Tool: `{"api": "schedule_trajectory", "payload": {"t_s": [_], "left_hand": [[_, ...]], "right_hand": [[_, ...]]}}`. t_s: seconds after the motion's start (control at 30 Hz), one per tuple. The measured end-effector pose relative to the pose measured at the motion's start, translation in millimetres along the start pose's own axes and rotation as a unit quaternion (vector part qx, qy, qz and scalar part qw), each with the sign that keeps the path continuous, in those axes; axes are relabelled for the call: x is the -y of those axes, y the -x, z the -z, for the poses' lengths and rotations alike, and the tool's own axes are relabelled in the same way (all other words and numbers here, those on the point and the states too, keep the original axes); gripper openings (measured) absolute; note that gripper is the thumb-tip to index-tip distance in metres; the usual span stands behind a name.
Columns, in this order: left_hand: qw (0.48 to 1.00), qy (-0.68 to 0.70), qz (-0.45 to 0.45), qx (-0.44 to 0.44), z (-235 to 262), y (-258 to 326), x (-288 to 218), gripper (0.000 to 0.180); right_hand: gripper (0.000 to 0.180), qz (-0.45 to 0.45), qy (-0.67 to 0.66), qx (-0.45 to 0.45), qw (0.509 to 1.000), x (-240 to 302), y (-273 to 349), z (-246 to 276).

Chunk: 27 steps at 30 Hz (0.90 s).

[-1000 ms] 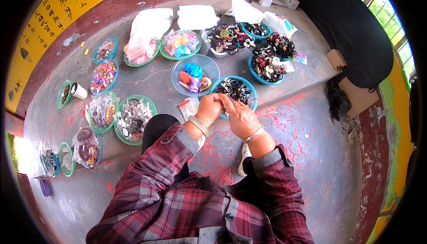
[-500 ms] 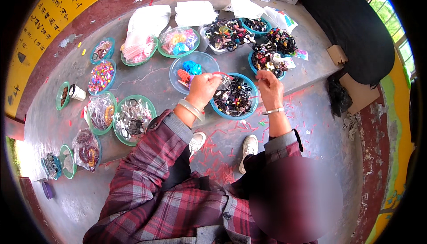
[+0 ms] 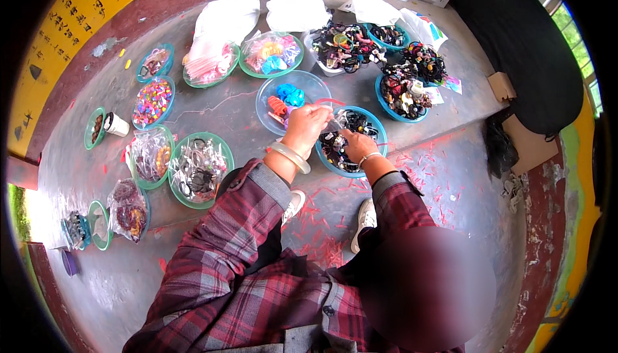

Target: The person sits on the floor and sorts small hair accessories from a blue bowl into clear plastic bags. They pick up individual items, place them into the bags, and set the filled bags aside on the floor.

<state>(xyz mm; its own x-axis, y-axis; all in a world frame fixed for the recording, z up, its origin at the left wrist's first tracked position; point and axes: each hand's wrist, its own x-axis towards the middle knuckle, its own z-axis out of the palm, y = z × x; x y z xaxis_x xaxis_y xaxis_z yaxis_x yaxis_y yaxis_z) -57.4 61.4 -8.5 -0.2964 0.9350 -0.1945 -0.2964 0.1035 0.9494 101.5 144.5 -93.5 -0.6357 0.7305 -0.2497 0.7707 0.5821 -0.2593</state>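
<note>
Presently, one left hand [image 3: 308,126], bare, fingertips pinched on what reads as a small clear plastic bag with a thin red upper edge [image 3: 333,121]; the bag stands out to the right of those fingers, above a round blue plastic bowl of black elastic hair ties [image 3: 342,171]. One right hand [image 3: 360,148], bare, lowered over the same bowl, fingers bent toward the bag's lower side; whether they grasp a tie or nothing, cannot be told. Just beyond the left hand: a clear round plastic bowl [image 3: 315,89] with a shiny blue bundle [image 3: 290,94] and an orange-red ribbed bundle [image 3: 277,106]. Beyond the right hand and to its right: a second blue plastic bowl heaped with dark ties and pale ornaments [image 3: 393,113]. Well left of the left hand: a green plastic bowl of clear-wrapped black and white pieces [image 3: 193,204]. Handling note, by judgement: best to keep the left pinch high on one side of the bag, spread its mouth without tearing the thin film, and work low over the bowl, so that anything slipping falls back among the ties. Differences: half a second earlier the right hand stood raised, off the bowl's right side and well apart from the left; now it is over the bowl, close to the left hand, which remains pinched. The bowls appear slightly farther right in view.
</note>
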Motion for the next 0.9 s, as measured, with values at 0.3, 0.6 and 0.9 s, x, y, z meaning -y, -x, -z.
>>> {"api": "schedule_trajectory", "payload": {"t_s": [0.3,0.6,0.9], "left_hand": [[0.999,0.007,-0.033,-0.016,-9.0,-1.3,3.4,0.020],[0.999,-0.023,0.001,0.033,-4.3,-2.3,3.9,0.024],[0.999,-0.038,0.013,0.034,-9.4,-4.1,6.5,0.024]], "right_hand": [[0.028,-0.014,0.059,0.043,0.997,2.1,-16.3,-12.6],[0.017,-0.050,-0.001,0.026,0.998,-45.3,-9.2,-25.8],[0.018,0.046,0.150,0.032,0.987,-15.8,-4.8,-38.7]]}}
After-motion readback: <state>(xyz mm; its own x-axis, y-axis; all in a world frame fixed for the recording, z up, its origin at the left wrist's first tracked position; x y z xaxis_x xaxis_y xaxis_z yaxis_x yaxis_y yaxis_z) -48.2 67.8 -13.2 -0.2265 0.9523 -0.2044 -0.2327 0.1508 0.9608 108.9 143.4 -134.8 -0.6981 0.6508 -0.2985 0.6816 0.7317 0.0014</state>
